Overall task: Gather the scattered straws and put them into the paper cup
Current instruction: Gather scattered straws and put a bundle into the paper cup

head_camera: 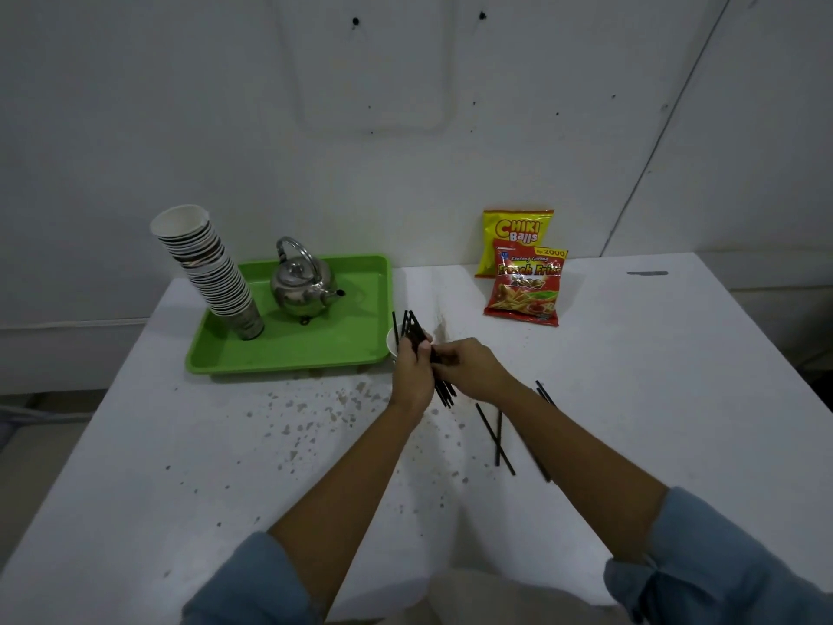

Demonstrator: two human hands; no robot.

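Both hands: left hand (412,376) and right hand (469,369) clasp a black straw bundle (414,329) over the paper cup (391,342).
Loose straws (496,437): beneath right forearm.
Room: bare table (676,376) rightward; green tray (288,349) just left.

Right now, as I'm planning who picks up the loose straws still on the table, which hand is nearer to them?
Right. The right hand is just up-left of the loose straws, its forearm passing over them. The left hand is farther left, by the paper cup, gripping the bundle.
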